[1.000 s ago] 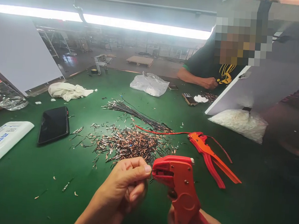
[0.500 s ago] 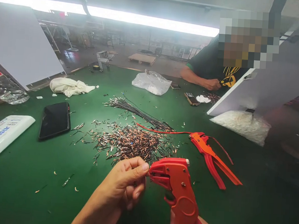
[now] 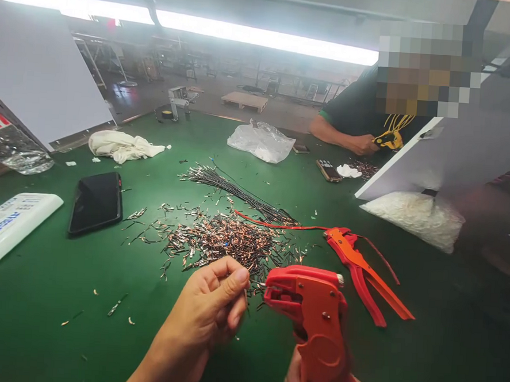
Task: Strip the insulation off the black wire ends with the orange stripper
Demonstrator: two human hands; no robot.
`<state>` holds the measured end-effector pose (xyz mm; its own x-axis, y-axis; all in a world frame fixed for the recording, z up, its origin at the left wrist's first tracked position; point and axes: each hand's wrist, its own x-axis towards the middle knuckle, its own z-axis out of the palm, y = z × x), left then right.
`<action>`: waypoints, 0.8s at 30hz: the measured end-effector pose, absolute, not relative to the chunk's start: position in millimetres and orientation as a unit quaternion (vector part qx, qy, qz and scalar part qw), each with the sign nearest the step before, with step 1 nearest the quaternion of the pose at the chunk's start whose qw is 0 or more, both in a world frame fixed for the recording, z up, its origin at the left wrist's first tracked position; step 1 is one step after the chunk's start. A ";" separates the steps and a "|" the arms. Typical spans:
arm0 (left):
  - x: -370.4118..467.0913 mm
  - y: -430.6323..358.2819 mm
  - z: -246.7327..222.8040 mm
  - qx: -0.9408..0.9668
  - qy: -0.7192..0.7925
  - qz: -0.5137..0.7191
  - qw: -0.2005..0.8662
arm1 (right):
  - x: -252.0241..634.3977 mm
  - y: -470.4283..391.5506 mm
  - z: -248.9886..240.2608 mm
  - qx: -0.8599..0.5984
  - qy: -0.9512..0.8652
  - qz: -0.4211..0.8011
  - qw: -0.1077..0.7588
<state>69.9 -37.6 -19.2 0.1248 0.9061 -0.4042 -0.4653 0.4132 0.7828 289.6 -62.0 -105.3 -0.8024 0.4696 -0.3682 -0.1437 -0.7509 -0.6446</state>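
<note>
Between thumb and forefinger, my left hand (image 3: 210, 312) pinches a thin wire (image 3: 256, 282) whose silvery end points at the jaws of a red wire stripper (image 3: 318, 321). My right hand (image 3: 294, 373), mostly hidden behind the tool, is wrapped round its handles. The stripper's jaws are slightly parted, just right of the wire's tip; I cannot tell whether they touch. Beyond my hands lies a heap of short wire offcuts (image 3: 226, 241), black with copper and silvery ends. Behind it rests a bundle of long black wires (image 3: 233, 189).
A second red wire stripper (image 3: 354, 260) lies to the right. At left are a black phone (image 3: 96, 204) and a white device (image 3: 15, 228). A white cloth (image 3: 123, 146), a clear plastic bag (image 3: 261, 140) and a filled bag (image 3: 417, 218) lie farther back. Across the table, a co-worker's hand (image 3: 364, 144) holds a yellow tool.
The stripper in my right hand has shifted right, away from my left fingers. A short length of wire now shows in the gap between them.
</note>
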 end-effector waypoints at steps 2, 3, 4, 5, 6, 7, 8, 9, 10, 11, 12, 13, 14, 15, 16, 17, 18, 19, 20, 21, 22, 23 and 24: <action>68.5 -37.7 -19.5 0.257 0.486 0.509 0.662 | 297.9 -57.9 -92.9 -0.239 -0.320 0.896 0.191; 68.3 -38.0 -19.9 0.272 0.502 0.521 0.635 | 301.2 -55.9 -86.7 -0.221 -0.337 0.890 0.211; 68.8 -38.7 -20.4 0.291 0.519 0.532 0.602 | 303.4 -53.9 -80.7 -0.205 -0.353 0.882 0.236; 70.0 -39.6 -20.8 0.315 0.539 0.542 0.562 | 304.4 -51.9 -75.3 -0.192 -0.365 0.872 0.264; 71.9 -40.9 -21.1 0.344 0.560 0.552 0.513 | 304.2 -49.9 -70.2 -0.184 -0.370 0.863 0.292; 74.6 -42.4 -21.2 0.378 0.577 0.558 0.461 | 303.1 -47.9 -65.8 -0.183 -0.366 0.857 0.314; 78.0 -44.0 -21.1 0.413 0.588 0.565 0.406 | 301.3 -46.2 -61.9 -0.182 -0.357 0.854 0.331; 81.9 -45.6 -20.9 0.444 0.593 0.575 0.348 | 299.1 -44.8 -58.7 -0.183 -0.345 0.855 0.343; 86.1 -47.1 -20.6 0.469 0.590 0.588 0.294 | 296.9 -43.8 -56.3 -0.179 -0.332 0.858 0.348; 90.4 -48.3 -20.3 0.488 0.581 0.601 0.250 | 294.8 -43.4 -54.9 -0.177 -0.320 0.861 0.354; 94.6 -49.2 -19.8 0.499 0.571 0.614 0.218 | 293.1 -43.5 -54.4 -0.172 -0.306 0.866 0.355; 98.6 -49.9 -19.4 0.502 0.564 0.623 0.202 | 291.8 -44.1 -54.7 -0.167 -0.294 0.872 0.353; 102.1 -50.4 -18.9 0.501 0.563 0.626 0.203 | 290.9 -45.0 -55.6 -0.161 -0.283 0.879 0.349; 105.1 -50.8 -18.4 0.498 0.568 0.618 0.218 | 290.5 -46.0 -56.9 -0.154 -0.274 0.886 0.340; 107.6 -51.0 -18.1 0.491 0.579 0.605 0.239 | 290.3 -47.1 -58.2 -0.148 -0.266 0.893 0.332; 109.5 -51.2 -17.8 0.481 0.594 0.591 0.261 | 290.2 -48.2 -59.5 -0.142 -0.258 0.899 0.325; 110.9 -51.4 -17.7 0.469 0.609 0.576 0.278 | 290.1 -49.3 -60.5 -0.138 -0.253 0.903 0.320; 112.0 -51.7 -17.7 0.460 0.621 0.565 0.289 | 290.0 -50.2 -61.2 -0.134 -0.253 0.904 0.317; 112.8 -52.1 -17.7 0.456 0.629 0.557 0.294 | 289.7 -51.2 -61.7 -0.132 -0.254 0.905 0.315; 113.5 -52.6 -17.8 0.461 0.631 0.549 0.295 | 289.3 -52.2 -61.9 -0.131 -0.254 0.906 0.313; 114.3 -53.2 -17.9 0.470 0.630 0.543 0.294 | 288.9 -53.1 -61.9 -0.130 -0.254 0.906 0.312; 115.3 -54.0 -17.9 0.478 0.629 0.539 0.291 | 288.6 -53.9 -61.7 -0.131 -0.254 0.906 0.313; 116.4 -55.0 -17.9 0.485 0.629 0.536 0.288 | 288.5 -54.5 -61.2 -0.131 -0.254 0.905 0.315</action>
